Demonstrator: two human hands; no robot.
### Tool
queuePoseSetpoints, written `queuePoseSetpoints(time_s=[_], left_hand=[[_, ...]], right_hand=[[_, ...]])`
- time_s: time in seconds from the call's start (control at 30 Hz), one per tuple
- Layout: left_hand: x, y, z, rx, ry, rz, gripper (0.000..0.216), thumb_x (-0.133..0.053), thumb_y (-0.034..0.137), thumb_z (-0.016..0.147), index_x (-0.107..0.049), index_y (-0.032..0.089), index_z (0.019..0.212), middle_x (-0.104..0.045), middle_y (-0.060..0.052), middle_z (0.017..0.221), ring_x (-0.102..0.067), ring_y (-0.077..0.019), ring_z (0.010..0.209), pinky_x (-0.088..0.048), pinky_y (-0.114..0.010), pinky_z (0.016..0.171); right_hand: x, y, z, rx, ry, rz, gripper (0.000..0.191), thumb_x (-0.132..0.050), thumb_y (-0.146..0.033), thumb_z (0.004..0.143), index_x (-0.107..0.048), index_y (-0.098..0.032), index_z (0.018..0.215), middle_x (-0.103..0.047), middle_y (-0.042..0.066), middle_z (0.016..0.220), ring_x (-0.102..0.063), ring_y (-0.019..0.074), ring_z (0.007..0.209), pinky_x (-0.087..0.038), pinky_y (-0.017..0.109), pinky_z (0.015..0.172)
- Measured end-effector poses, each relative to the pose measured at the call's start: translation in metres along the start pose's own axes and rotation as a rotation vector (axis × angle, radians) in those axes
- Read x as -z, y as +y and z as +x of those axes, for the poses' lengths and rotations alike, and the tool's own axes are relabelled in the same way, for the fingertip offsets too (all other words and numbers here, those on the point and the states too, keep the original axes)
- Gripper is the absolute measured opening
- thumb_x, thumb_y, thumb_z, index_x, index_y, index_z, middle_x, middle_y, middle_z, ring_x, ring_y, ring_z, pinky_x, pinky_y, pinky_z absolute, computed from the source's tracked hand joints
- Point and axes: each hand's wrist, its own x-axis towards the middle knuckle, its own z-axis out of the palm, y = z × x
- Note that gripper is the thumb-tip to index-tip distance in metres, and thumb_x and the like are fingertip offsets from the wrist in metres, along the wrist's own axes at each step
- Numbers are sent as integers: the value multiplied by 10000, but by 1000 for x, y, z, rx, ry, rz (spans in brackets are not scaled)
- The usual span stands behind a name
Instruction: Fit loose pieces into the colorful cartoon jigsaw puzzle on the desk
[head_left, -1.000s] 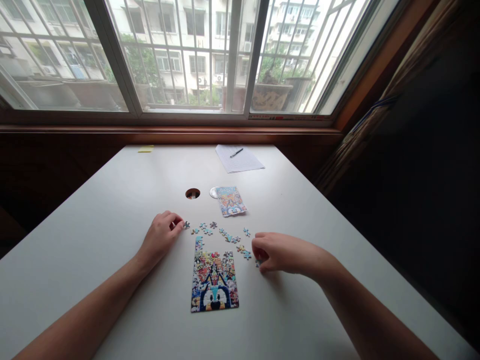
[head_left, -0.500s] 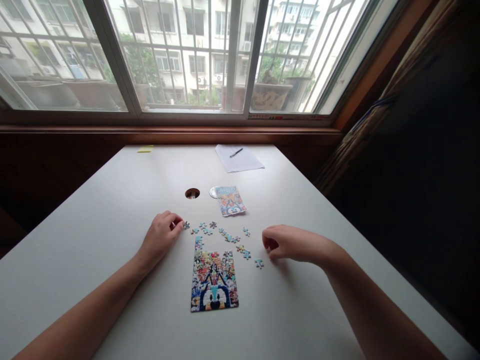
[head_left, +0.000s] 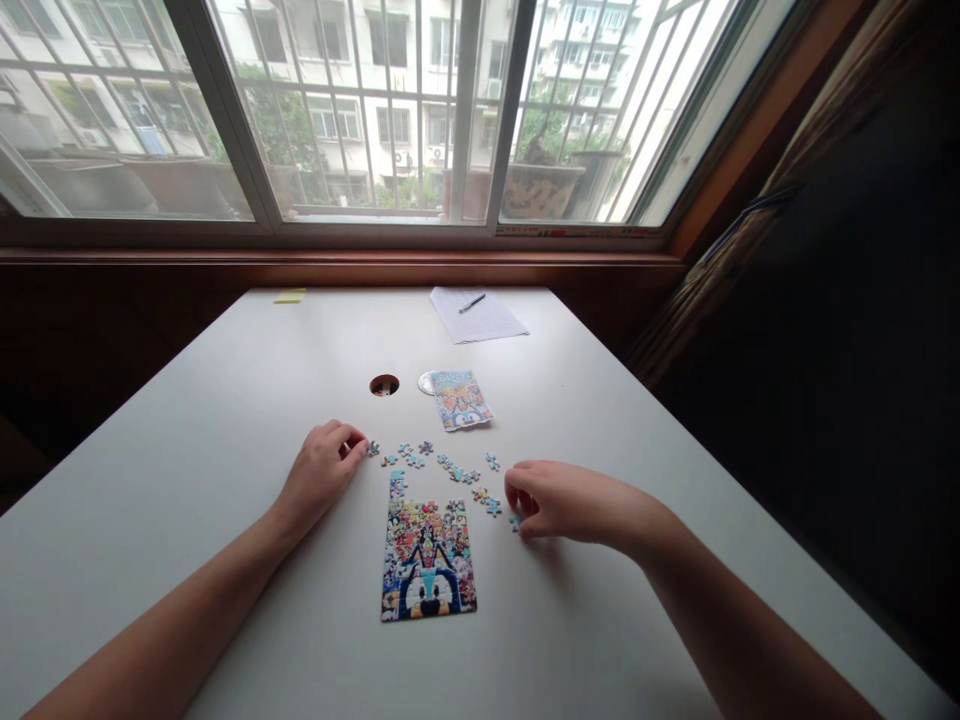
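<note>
A partly assembled jigsaw puzzle [head_left: 429, 565] lies on the white table, showing a blue dog's face among many small figures. Its upper edge is uneven, with a short column rising at the left. My left hand [head_left: 324, 465] rests left of the loose pieces, its thumb and forefinger closed on the edge of a puzzle piece [head_left: 373, 449]. Over on the right, my right hand [head_left: 566, 503] is curved above a light-blue puzzle piece [head_left: 514, 523], which its fingers partly cover. A gap shows between its thumb and forefinger. Several loose pieces [head_left: 457, 473] lie between the hands.
Behind the pieces lies a picture card [head_left: 463, 402] with the same dog, overlapping a round silvery disc [head_left: 426, 383]. A round hole [head_left: 385, 385] opens in the tabletop. Farther back are paper sheets [head_left: 487, 325], a pen [head_left: 472, 303] and yellow sticky notes [head_left: 289, 296].
My right hand has moved left and slightly down, over the light-blue piece that lay uncovered before. My left hand has stayed in place.
</note>
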Motion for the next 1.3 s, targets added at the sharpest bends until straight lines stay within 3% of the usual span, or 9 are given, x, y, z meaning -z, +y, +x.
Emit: queuePoseSetpoints(time_s=[0.37, 0.8, 1.1, 1.3], left_hand=[[-1, 2, 0, 11, -11, 5, 259, -531, 399, 941, -665, 201, 842, -657, -53, 899, -570, -232, 878, -452, -367, 824], [-2, -1, 0, -20, -5, 11, 259, -532, 395, 946, -669, 201, 842, -659, -54, 893, -579, -234, 875, -456, -369, 823], [-3, -2, 0, -18, -1, 7, 240, -542, 379, 943, -670, 200, 846, -652, -47, 887, -576, -228, 866, -447, -360, 821], [-3, 0, -1, -12, 3, 7, 218, -538, 356, 939, -662, 194, 861, -641, -48, 890, -579, -223, 843, -456, -377, 836]], right_hand=[[-4, -13, 2, 34, 70, -109, 96, -633, -161, 806, -650, -196, 893, -655, 58, 977, -594, 195, 829, -372, 274, 660], [-6, -8, 6, 144, 96, -48, 119, -618, -161, 830, -619, -198, 943, -612, 64, 1017, -581, 198, 854, -400, 289, 711], [-3, 3, 14, 135, 51, 162, 52, -640, -190, 816, -636, -210, 865, -676, 24, 947, -583, 183, 852, -403, 263, 686], [-3, 10, 26, 114, 53, 411, 102, -632, -227, 851, -692, -191, 926, -716, 30, 908, -639, 178, 820, -461, 275, 718]])
